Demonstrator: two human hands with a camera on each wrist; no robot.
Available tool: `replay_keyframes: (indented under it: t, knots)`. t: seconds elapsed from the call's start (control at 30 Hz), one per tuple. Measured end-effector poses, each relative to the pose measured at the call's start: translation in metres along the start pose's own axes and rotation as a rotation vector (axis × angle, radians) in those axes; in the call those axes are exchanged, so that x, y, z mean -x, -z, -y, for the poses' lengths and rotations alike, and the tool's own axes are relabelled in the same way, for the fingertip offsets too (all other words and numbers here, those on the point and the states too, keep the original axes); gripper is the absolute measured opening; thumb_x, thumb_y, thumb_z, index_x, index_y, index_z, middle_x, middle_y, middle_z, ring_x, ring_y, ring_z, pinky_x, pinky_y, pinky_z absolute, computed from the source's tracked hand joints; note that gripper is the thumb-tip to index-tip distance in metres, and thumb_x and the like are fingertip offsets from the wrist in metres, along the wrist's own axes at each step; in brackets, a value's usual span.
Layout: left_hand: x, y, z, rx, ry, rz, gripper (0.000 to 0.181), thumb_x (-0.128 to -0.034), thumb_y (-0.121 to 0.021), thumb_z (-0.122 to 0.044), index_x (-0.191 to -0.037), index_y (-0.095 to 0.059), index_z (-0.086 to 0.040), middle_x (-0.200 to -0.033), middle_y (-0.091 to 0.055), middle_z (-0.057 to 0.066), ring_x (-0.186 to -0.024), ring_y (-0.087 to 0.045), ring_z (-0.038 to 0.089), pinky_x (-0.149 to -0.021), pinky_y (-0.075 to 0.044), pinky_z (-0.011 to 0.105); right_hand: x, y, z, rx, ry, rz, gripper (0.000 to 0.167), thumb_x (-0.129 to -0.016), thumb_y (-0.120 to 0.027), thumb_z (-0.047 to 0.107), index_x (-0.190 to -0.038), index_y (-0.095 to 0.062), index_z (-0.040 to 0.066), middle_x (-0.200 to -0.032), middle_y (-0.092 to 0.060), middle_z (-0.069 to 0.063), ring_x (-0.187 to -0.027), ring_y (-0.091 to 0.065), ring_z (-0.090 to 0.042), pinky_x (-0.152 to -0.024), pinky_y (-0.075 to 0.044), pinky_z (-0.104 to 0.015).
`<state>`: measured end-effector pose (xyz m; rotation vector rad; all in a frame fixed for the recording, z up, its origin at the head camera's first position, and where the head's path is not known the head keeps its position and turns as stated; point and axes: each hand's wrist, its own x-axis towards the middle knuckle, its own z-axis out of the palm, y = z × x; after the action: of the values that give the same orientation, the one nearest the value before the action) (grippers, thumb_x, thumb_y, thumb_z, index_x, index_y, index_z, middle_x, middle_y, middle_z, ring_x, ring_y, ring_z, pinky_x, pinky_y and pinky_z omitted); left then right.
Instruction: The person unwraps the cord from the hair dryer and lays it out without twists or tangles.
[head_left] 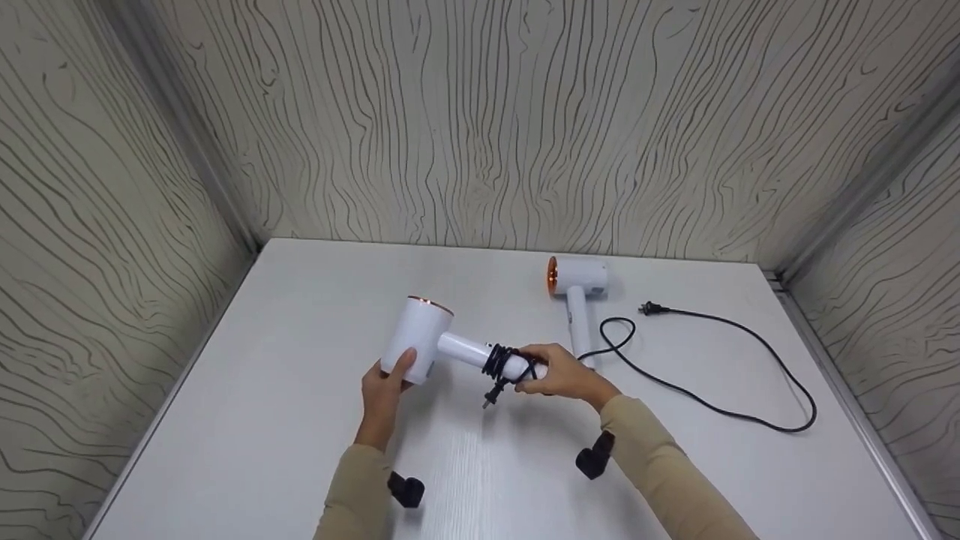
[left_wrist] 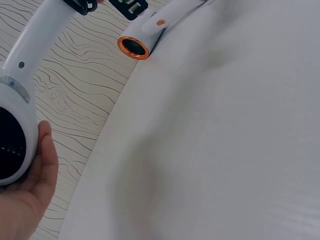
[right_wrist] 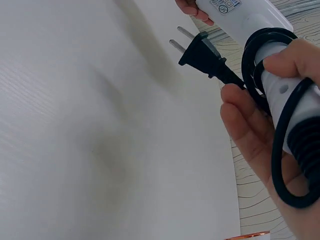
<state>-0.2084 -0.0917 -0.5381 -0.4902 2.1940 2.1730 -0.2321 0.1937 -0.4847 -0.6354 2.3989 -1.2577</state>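
Note:
A white hair dryer [head_left: 421,334] with a copper-coloured rim is held above the table by both hands. My left hand [head_left: 385,394] grips the rear of its barrel, thumb on the near side; the dark round end of the barrel shows in the left wrist view. My right hand [head_left: 562,373] holds the lower handle, where the black cord [head_left: 496,361] is wound in several turns. In the right wrist view, the thumb presses on the handle beside the coils, with the fingers beneath. The two-pin plug [right_wrist: 202,54] sticks out from the coils, apart from the fingers.
A second white hair dryer [head_left: 586,276] with an orange-copper rim lies at the back of the white table [head_left: 247,420]. Its black cord [head_left: 701,395] loops loosely across the right side, ending in a plug [head_left: 654,308]. Wood-patterned walls [head_left: 480,127] stand behind and at both sides.

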Motion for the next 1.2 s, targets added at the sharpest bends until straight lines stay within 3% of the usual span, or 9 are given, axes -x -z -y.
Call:
replay_keyframes:
  t: [0.2, 0.33, 0.4, 0.57, 0.8, 1.0, 1.2]
  knots:
    - [0.0, 0.002, -0.001, 0.033, -0.002, 0.001, 0.066, -0.0896, -0.06, -0.051, -0.132, -0.05, -0.002, -0.128, -0.058, 0.017, -0.109, -0.061, 0.022, -0.099, -0.052, 0.039, 0.003, 0.007, -0.005, -0.225, -0.046, 0.106, 0.052, -0.092, -0.057, 0.023, -0.136, -0.049, -0.003, -0.125, -0.062, -0.026, -0.104, -0.068, -0.025, -0.094, -0.051, -0.03]
    - [0.002, 0.004, -0.004, 0.038, 0.001, 0.007, 0.067, -0.0905, -0.058, -0.051, -0.134, -0.048, -0.002, -0.129, -0.057, 0.017, -0.111, -0.06, 0.023, -0.101, -0.052, 0.04, 0.003, 0.011, -0.009, -0.411, -0.089, 0.168, 0.05, -0.1, -0.039, 0.028, -0.137, -0.048, -0.005, -0.119, -0.067, -0.018, -0.1, -0.07, -0.02, -0.096, -0.051, -0.028]
    - [0.004, 0.004, -0.004, 0.037, 0.001, 0.012, 0.066, -0.0911, -0.058, -0.051, -0.134, -0.048, -0.002, -0.128, -0.057, 0.016, -0.11, -0.06, 0.022, -0.099, -0.052, 0.039, 0.003, 0.012, -0.011, -0.449, -0.117, 0.164, 0.049, -0.101, -0.037, 0.026, -0.135, -0.049, -0.007, -0.121, -0.066, -0.013, -0.1, -0.068, -0.013, -0.094, -0.051, -0.023]
    - [0.006, 0.006, -0.003, 0.031, 0.011, 0.029, 0.066, -0.092, -0.055, -0.052, -0.134, -0.048, -0.002, -0.128, -0.057, 0.016, -0.108, -0.06, 0.021, -0.097, -0.052, 0.035, 0.004, 0.014, -0.018, -0.365, -0.137, 0.121, 0.039, -0.097, -0.046, 0.011, -0.131, -0.054, -0.006, -0.128, -0.061, -0.017, -0.099, -0.061, -0.004, -0.085, -0.051, -0.017]
    - [0.008, 0.008, -0.002, 0.021, 0.031, 0.028, 0.069, -0.0917, -0.054, -0.055, -0.136, -0.047, -0.002, -0.129, -0.057, 0.017, -0.109, -0.061, 0.021, -0.098, -0.052, 0.036, -0.001, 0.012, -0.02, -0.275, -0.076, 0.057, 0.031, -0.092, -0.053, 0.002, -0.12, -0.06, -0.011, -0.117, -0.068, -0.018, -0.094, -0.062, -0.002, -0.083, -0.052, -0.015]
    - [0.01, 0.012, -0.002, 0.004, 0.029, 0.022, 0.068, -0.091, -0.056, -0.054, -0.133, -0.048, -0.001, -0.129, -0.057, 0.016, -0.109, -0.06, 0.021, -0.099, -0.052, 0.037, -0.003, 0.014, -0.013, -0.109, 0.013, -0.015, 0.026, -0.095, -0.058, 0.014, -0.109, -0.065, -0.007, -0.109, -0.068, -0.021, -0.094, -0.06, 0.002, -0.088, -0.049, -0.017]
    - [0.01, 0.014, 0.002, -0.041, 0.001, 0.006, 0.067, -0.0889, -0.061, -0.051, -0.132, -0.05, 0.0, -0.129, -0.058, 0.018, -0.111, -0.06, 0.024, -0.1, -0.052, 0.042, -0.004, 0.016, 0.0, -0.113, 0.043, -0.128, 0.023, -0.096, -0.056, 0.01, -0.104, -0.062, -0.011, -0.098, -0.066, -0.032, -0.08, -0.062, 0.0, -0.074, -0.053, -0.018]
